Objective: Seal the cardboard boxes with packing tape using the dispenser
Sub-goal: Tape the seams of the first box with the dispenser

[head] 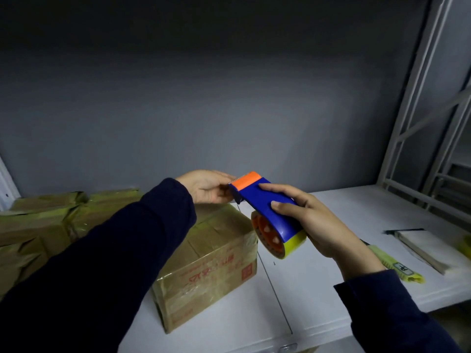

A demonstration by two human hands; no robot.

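Our right hand [316, 225] clasps the blue tape dispenser [265, 205] with its fingers at mid-frame, above the white surface [305, 289]. Our left hand [209, 187] meets its orange toothed end; whether those fingers pinch tape we cannot tell. A taped cardboard box [209, 263] sits just below, lower centre.

Long dark navy sleeves [114, 250] cover both arms to the wrists, leaving left hand [206, 188] and right hand [316, 222] bare.
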